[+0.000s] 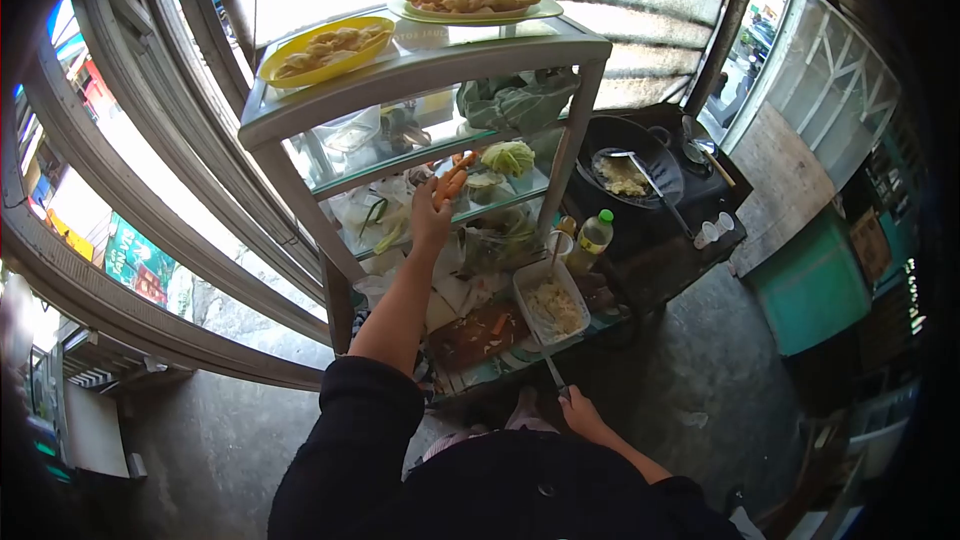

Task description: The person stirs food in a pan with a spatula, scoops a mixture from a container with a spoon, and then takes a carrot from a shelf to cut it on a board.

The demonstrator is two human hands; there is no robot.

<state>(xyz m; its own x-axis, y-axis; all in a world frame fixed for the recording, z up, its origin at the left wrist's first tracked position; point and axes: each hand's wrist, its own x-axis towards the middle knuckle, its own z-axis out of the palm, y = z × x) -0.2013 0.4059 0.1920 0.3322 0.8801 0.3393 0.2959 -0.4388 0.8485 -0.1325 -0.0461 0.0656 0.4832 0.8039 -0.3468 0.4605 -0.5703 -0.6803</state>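
My left hand (431, 213) reaches into the glass-shelved cabinet, its fingers against orange carrots (455, 178) on a shelf; whether it grips one is hard to tell. A cut cabbage (508, 158) lies right of the carrots. Low at the right, my right hand (582, 412) is closed round the handle of a knife (553, 371), whose blade points up toward a white tub (552, 305) of shredded food. Beside the tub, a brown cutting board (478, 340) bears a carrot piece (499, 324) and scraps.
A yellow plate (327, 52) and a pale plate (482, 8) of fried food stand on the cabinet top (420, 58). At the right are a green-capped bottle (594, 234), a wok (665, 175) with food frying and a ladle, and small cups (711, 231).
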